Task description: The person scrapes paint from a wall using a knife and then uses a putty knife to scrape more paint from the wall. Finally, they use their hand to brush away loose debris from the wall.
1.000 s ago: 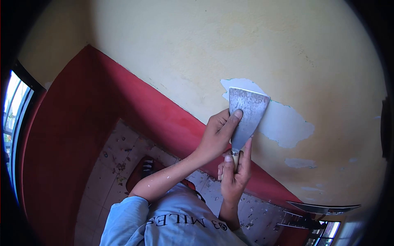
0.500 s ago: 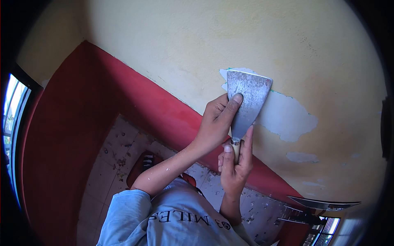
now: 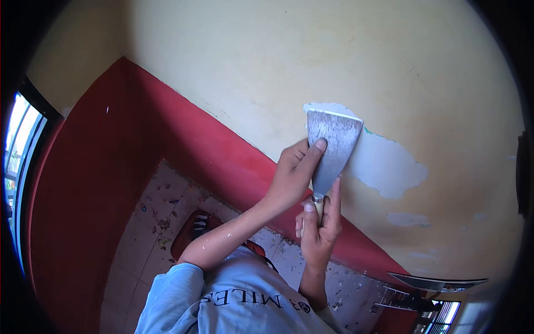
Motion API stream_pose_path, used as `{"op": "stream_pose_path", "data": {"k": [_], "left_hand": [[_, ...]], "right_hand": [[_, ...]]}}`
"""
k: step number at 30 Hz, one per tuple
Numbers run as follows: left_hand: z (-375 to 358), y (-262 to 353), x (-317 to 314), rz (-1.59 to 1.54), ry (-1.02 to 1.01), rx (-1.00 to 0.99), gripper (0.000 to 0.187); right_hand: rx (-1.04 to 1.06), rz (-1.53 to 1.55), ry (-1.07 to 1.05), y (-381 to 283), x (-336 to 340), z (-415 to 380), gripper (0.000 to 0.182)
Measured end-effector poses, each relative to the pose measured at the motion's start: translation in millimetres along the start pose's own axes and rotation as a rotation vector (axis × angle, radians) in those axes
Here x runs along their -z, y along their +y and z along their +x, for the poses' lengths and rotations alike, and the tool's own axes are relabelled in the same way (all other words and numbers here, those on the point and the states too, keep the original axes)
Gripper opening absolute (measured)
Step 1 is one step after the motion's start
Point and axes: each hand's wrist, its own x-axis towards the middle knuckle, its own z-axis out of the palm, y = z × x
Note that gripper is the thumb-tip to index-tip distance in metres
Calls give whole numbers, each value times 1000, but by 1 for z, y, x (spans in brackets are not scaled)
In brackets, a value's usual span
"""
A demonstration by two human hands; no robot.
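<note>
A wide metal paint scraper [image 3: 336,136] lies over a bare patch [image 3: 389,167] in the cream wall. White scrapings line its top edge. My left hand [image 3: 296,170] grips the side of the blade, thumb flat on its face and the other fingers hidden behind. Lower down, my right hand [image 3: 320,228] is wrapped round the pale handle [image 3: 319,207], with the index finger stretched up along the blade's right side. Small white flecks dot my left forearm.
Below the cream paint runs a red wall band [image 3: 222,136], which meets a red wall [image 3: 83,183] at the left corner. Paint chips litter the tiled floor [image 3: 144,222]. A barred window [image 3: 19,145] is at far left; smaller bare spots [image 3: 409,219] sit lower on the wall.
The scraper and both hands have moved slightly down in view. More of the patch's top shows above the blade, and the green-edged bit there is gone. A small white fleck now appears before the red wall.
</note>
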Motion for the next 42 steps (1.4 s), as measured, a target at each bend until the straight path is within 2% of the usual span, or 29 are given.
{"op": "stream_pose_path", "data": {"k": [3,7,8,11,16,18,21,22,24,26,28,36,37,38,42], "left_hand": [[5,19,2,-8,-34,7,32],[-4,2,1,47,-105,21,33],[-2,-7,0,57,-86,-38,33],[6,9,0,59,-104,8,34],[-4,-6,-9,-23,-83,-18,34],[-2,-6,-6,65,-97,-11,33],[8,19,-9,-26,-84,-74,35],[12,19,-12,-37,-21,-93,36],[11,23,-14,-76,-38,-63,35],[1,11,-12,-28,-99,-21,35],[-3,9,-15,56,-85,-56,33],[-6,-9,-14,-37,-103,37,32],[-6,-15,-16,43,-74,-47,33],[-4,-17,-14,22,-69,-44,33],[6,12,-16,-12,-104,-15,35]], "right_hand": [[49,156,-59,0,-13,5,61],[26,265,-56,8,-1,-10,61],[27,244,-43,9,1,-9,61],[35,210,-12,6,-1,-2,61],[41,208,-2,7,8,-8,60],[20,149,7,1,8,-6,59],[62,103,-4,-15,-2,9,59],[69,134,-6,-17,-6,13,59],[107,76,-15,-15,-5,11,59],[63,151,13,-6,4,-1,59],[30,146,16,-7,3,-1,59],[46,164,52,11,6,-12,61],[35,172,57,12,8,-13,61],[40,154,40,11,8,-10,61],[59,122,16,-6,3,2,61]]}}
